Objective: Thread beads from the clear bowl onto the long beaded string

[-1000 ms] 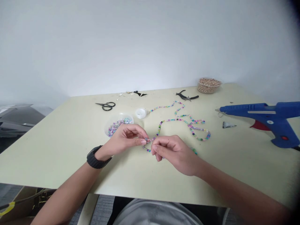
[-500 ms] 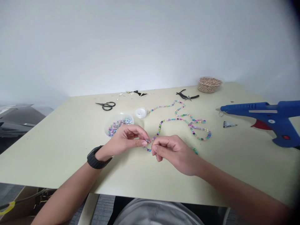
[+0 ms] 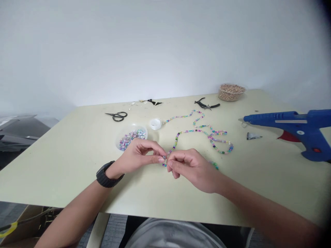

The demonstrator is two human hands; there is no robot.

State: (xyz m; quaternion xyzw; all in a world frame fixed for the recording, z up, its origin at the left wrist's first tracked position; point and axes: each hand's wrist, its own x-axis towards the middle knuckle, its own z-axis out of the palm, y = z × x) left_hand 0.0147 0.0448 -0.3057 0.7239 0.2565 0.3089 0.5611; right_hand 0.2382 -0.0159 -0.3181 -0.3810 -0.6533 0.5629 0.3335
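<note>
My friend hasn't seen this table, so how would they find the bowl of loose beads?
On the pale table, find the left hand with the black wristband. Just beyond it sits a round see-through bowl. It's wider than the white pot beside it, and holds loose pastel beads.

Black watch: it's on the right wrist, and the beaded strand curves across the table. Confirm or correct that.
Wrong wrist: the head view shows the black watch on the left wrist. The beaded strand does curve across the table.
</note>
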